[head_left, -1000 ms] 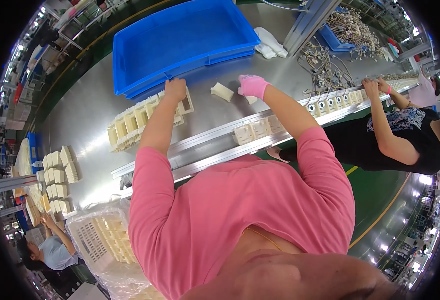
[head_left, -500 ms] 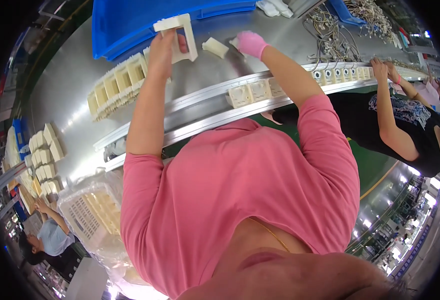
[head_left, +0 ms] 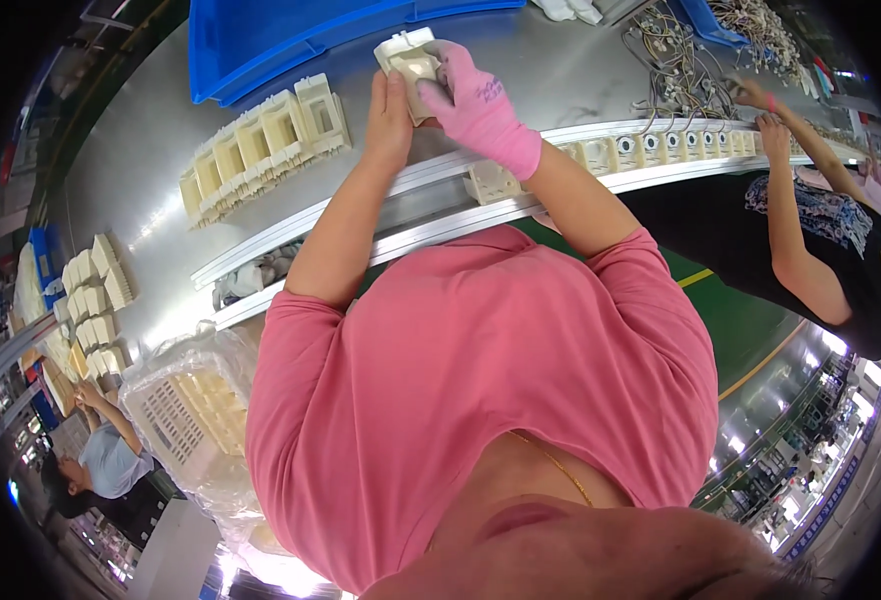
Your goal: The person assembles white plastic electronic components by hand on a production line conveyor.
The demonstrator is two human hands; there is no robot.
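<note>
Head view of a workbench; both hands meet on one cream plastic housing [head_left: 410, 62], held above the grey metal table [head_left: 150, 190] just in front of the blue bin [head_left: 260, 40]; the bare left hand [head_left: 390, 105] closes on the housing's left side, fingers wrapped on it; the right hand [head_left: 475, 100], in a pink glove, clamps the housing's right side and top, fingers curled over it; the two hands touch each other below the part. To the left of the grip, near it, a row of cream housings [head_left: 260, 145] lies on the table in a slanted line; further left and well apart, more stacked cream parts [head_left: 95, 300] sit by the table edge. Just below the grip, on the person's side, a metal rail [head_left: 430, 200] runs across, with a single cream part [head_left: 490, 182] on it beneath the right wrist. To the right of the grip the rail carries a line of small cream parts [head_left: 660, 148]; beyond them a tangle of wires [head_left: 680, 70]; a co-worker's arm [head_left: 790, 190] reaches to that rail. Well below and left, a white basket in clear plastic [head_left: 185, 420].
</note>
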